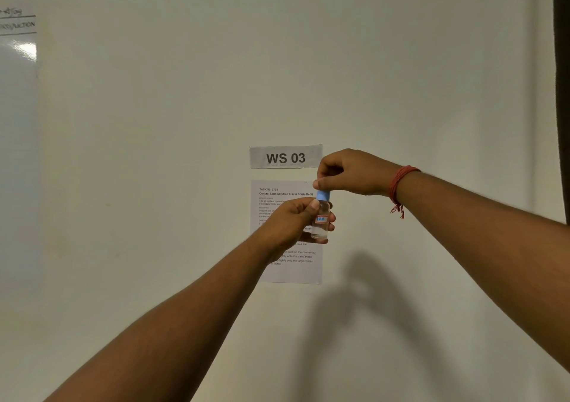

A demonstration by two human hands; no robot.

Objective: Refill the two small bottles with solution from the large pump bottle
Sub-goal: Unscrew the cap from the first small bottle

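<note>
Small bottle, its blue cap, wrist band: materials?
Small bottle: clear, glossy, the wall shows through it; plastic or glass, cannot tell. Blue cap: opaque, matte, likely plastic. Wrist band on the right arm: red twisted thread with a dangling knotted end.

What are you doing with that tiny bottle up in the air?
A person holds a small clear bottle up in front of a wall. The left hand grips the bottle's body, and the right hand pinches its blue cap, which sits on the bottle. A little clear liquid shows at the bottom. Behind it, a paper task sheet and a "WS 03" sign hang on the wall. The large pump bottle is not in view.
</note>
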